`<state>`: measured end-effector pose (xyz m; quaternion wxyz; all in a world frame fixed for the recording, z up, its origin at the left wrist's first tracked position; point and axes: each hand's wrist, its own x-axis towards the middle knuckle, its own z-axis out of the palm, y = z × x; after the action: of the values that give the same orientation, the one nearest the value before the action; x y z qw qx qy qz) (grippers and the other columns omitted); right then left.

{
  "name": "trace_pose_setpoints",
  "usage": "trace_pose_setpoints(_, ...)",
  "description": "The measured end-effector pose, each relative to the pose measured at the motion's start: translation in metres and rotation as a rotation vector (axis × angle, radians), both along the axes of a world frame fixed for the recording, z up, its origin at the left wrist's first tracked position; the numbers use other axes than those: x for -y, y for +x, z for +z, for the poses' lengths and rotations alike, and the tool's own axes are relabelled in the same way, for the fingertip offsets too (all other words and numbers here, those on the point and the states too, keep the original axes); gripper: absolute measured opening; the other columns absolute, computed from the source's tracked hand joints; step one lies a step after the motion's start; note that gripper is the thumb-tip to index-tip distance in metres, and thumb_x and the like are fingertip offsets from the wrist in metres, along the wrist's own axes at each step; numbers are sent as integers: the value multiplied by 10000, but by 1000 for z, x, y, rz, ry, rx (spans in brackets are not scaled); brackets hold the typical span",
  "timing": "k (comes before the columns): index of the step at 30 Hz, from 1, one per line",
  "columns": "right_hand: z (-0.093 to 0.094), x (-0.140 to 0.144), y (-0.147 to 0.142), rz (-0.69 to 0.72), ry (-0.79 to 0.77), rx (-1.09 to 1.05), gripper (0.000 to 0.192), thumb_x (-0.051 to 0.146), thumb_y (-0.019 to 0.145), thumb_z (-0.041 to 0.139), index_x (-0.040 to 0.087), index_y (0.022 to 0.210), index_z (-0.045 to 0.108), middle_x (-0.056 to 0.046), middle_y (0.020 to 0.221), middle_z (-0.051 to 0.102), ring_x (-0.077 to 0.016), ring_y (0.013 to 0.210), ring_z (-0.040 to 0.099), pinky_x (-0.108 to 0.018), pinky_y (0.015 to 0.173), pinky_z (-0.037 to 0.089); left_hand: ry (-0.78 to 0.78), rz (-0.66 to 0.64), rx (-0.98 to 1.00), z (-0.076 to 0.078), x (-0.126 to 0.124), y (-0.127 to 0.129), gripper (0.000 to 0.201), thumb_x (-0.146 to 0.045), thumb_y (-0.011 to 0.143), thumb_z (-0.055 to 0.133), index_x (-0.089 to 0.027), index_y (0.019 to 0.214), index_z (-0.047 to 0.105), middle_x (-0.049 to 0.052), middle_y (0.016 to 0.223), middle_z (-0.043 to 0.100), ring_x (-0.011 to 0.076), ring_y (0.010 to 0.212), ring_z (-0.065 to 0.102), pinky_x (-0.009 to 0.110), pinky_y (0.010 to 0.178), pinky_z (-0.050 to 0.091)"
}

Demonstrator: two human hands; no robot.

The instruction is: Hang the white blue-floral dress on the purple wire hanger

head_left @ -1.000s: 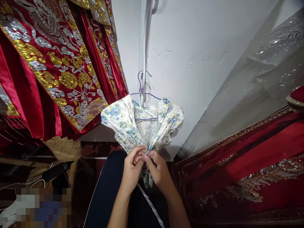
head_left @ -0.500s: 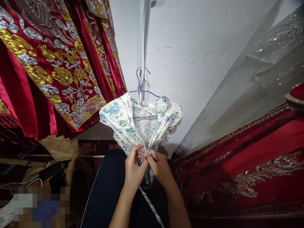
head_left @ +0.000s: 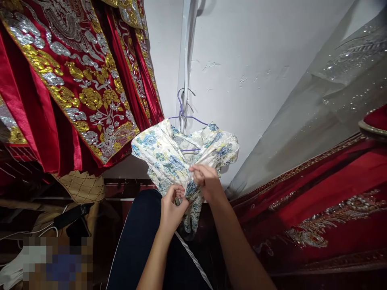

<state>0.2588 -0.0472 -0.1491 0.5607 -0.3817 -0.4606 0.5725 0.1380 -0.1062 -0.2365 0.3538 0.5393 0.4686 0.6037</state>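
Observation:
A small white dress with blue flower print (head_left: 163,155) hangs on a purple wire hanger (head_left: 183,117) against a white wall. My left hand (head_left: 171,209) pinches the fabric at the lower middle of the dress. My right hand (head_left: 207,183) grips the fabric a little higher, on the right side of the front. Both hands are closed on the cloth. The lower part of the dress bunches between and below my hands.
Red garments with gold and silver embroidery (head_left: 69,80) hang at the left. Another red embroidered garment under clear plastic (head_left: 317,193) fills the right. A white twisted cord (head_left: 193,259) runs down over dark blue fabric (head_left: 136,245). Cluttered items lie at the lower left.
My right hand has moved up and to the right along the dress front, away from my left hand. The left hand stays at about the same spot.

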Motion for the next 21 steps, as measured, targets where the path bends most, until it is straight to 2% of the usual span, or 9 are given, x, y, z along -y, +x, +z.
trace_pose_setpoints(4,44,-45,-6,85,48,-100,220,339,734,719,125,743,669,92,454,338,-49,397,223,-233,386,145,-20,10,-31,-5,-7,-2,96,-186,755,586,-205,848,581,-1,758,514,144,711,501,241,671,437)
trace_pose_setpoints(8,78,-72,-8,129,68,-113,175,299,731,678,128,723,647,96,439,328,-45,382,205,-235,378,121,-8,3,-67,-13,-17,-2,45,-171,747,576,-196,785,584,14,770,566,159,743,547,259,707,458)
trace_pose_setpoints(12,95,-77,-8,131,115,-117,159,286,720,677,130,725,650,96,441,342,-43,382,210,-233,379,128,-25,-21,-131,-25,-17,-1,55,-147,736,567,-190,742,601,12,729,579,164,715,562,269,689,461)
trace_pose_setpoints(15,93,-68,-10,128,188,-96,155,285,729,677,132,725,656,84,463,373,-43,398,241,-222,392,145,-4,-46,-202,-26,-15,-2,93,-111,731,546,-190,710,590,10,720,577,165,717,566,269,690,455)
trace_pose_setpoints(17,89,-58,-12,109,222,-71,149,289,742,670,140,739,659,70,490,412,-48,417,289,-213,403,162,42,-93,-259,-11,-18,-6,102,-105,755,553,-191,735,606,20,761,598,171,751,575,276,712,458)
trace_pose_setpoints(18,86,-54,-12,95,237,-58,143,289,750,663,146,748,659,64,502,430,-52,428,311,-209,408,173,77,-109,-275,2,-22,-10,92,-121,781,566,-193,774,623,27,790,612,176,772,583,281,726,462)
trace_pose_setpoints(20,84,-45,-11,62,266,-33,131,286,769,641,157,757,657,57,513,454,-58,442,338,-205,417,194,179,-100,-267,40,-35,-20,90,-194,849,592,-200,916,652,42,850,636,186,816,601,295,763,476)
trace_pose_setpoints(21,84,-41,-10,44,282,-22,126,281,777,631,160,755,655,55,514,462,-59,445,343,-205,422,204,243,-80,-254,62,-43,-25,153,-232,877,597,-206,1018,648,42,861,640,185,824,608,300,779,481)
